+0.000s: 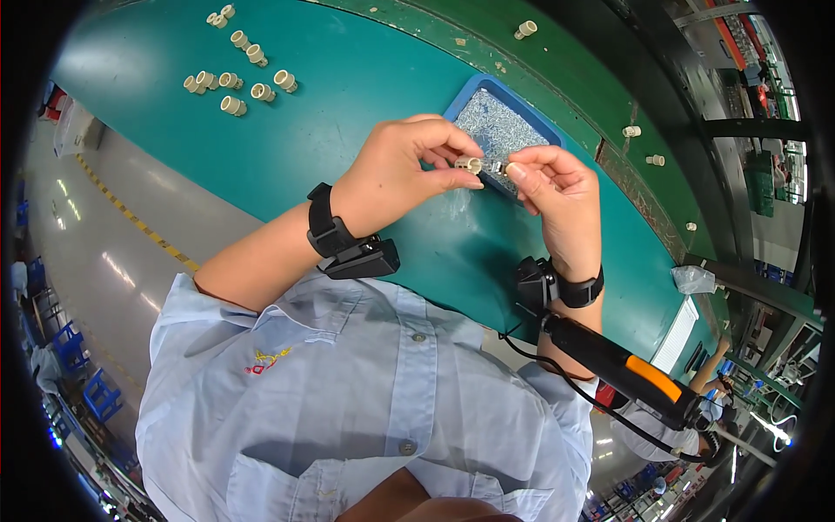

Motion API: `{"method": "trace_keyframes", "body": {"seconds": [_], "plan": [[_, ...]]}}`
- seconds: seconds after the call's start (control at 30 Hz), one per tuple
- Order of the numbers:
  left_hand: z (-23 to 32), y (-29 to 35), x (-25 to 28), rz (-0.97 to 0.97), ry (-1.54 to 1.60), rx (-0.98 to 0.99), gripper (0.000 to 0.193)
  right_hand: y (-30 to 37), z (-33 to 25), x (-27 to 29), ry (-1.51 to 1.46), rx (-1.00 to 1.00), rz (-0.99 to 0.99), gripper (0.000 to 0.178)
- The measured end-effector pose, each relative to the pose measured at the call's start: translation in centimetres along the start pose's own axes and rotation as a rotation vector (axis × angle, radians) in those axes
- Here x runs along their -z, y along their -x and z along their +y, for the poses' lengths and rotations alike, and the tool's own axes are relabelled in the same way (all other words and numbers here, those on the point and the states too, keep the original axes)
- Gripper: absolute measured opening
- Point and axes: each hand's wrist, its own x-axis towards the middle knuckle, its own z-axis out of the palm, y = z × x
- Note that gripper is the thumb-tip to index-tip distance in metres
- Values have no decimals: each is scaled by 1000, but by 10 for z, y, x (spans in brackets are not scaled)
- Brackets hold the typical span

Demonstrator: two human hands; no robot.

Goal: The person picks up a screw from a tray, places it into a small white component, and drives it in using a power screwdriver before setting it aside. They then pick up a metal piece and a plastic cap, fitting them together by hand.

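Observation:
Between the thumb and fingers of my left hand (396, 165) is a beige cylindrical fitting (470, 163), its hollow end turned toward my right hand. My right hand (561, 183) pinches a small shiny metal piece (497, 169) just beside that open end; its exact kind is too small to make out. Both hands are held above the near side of a blue tray (558, 137), which contains many tiny silvery metal parts (500, 117).
Several beige fittings (233, 105) stand or lie on the green tabletop (348, 87) at the far left. More fittings (525, 30) rest along the dark green ledge behind the tray. A black and orange electric screwdriver (626, 370) hangs by my right forearm. Another person (652, 435) sits at the right.

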Motion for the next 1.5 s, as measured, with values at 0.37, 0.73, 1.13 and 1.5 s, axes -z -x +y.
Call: {"method": "trace_keyframes", "body": {"seconds": [0.37,0.73,1.13,1.5], "plan": [[1,1,-2,-14,1,-47,29,5,-6,-8,241,165,8,12],[1,0,-2,-63,-110,-121,28,4,-7,-11,333,178,-45,12],[-16,3,-19,-117,214,67,22,-9,8,9,-17,-44,-144,32],[-11,2,-19,-134,181,176,25,7,8,9,-301,-69,-67,28]]}}
